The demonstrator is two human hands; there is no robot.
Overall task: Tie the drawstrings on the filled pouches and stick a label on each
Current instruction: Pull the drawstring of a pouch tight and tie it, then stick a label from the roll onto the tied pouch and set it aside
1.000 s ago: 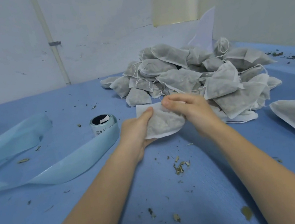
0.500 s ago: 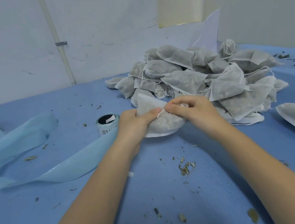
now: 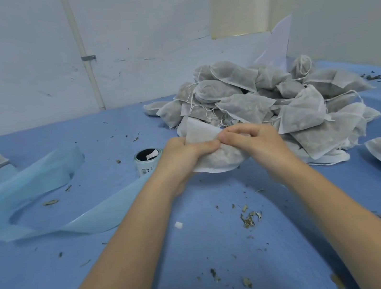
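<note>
**Cinching the pouch mouth**

The filled white non-woven pouch (image 3: 214, 159) sits on the blue table (image 3: 203, 255) just in front of the heap of grey filled pouches (image 3: 279, 109). The left hand (image 3: 181, 156) and right hand (image 3: 257, 140) meet thumb to thumb at its upper edge, fingers curled and pinching the fabric, probably the drawstring too, though it is hidden. To tie well, pull both ends evenly, keep the contents low, and snug the knot against the gathers. The small label roll (image 3: 148, 160) waits just left.
</note>
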